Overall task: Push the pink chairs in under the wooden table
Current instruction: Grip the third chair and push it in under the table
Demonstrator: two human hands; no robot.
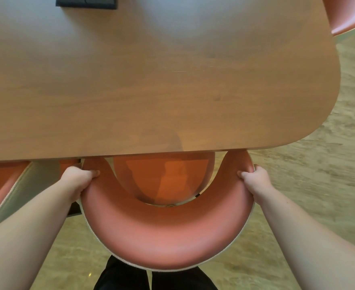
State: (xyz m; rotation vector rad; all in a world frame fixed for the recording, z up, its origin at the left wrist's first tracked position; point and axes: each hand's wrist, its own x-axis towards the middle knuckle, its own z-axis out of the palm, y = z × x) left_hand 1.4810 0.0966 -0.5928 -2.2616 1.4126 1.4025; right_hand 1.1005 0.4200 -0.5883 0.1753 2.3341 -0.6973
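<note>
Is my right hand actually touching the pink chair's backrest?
Touching. The head view shows the right hand gripping the curved backrest, fingers curled over its rim.

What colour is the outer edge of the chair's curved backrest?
Pale grey-white, trimming the pink backrest; the head view shows it.

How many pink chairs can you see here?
3. One chair at the table's near edge, gripped by the left hand and right hand; one partly visible at left; one at top right. Others may be hidden.
</note>
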